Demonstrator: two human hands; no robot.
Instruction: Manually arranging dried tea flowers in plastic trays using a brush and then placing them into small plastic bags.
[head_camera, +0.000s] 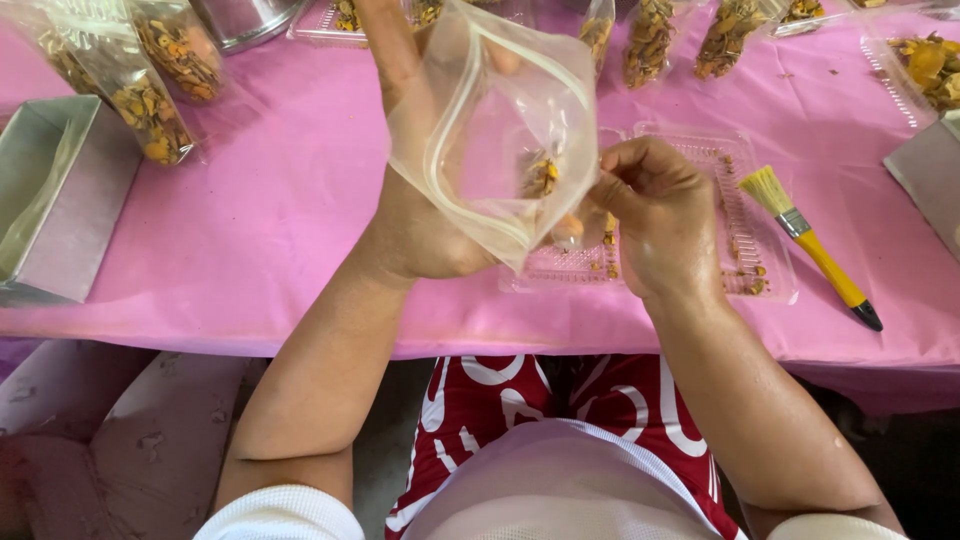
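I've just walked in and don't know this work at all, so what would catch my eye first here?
First, the clear zip bag held up at centre by the left hand, with the right hand at its lower edge and a few orange-yellow dried pieces inside. Next, the bright pink tablecloth under everything. To the right lies a yellow-handled paintbrush beside a clear plastic tray.

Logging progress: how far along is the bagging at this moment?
Done: filled bags of dried orange pieces lie at the table's far edge. In hand: left hand holds a clear zip bag open, nearly empty; right hand feeds pieces in. Left: scraps in the clear tray.
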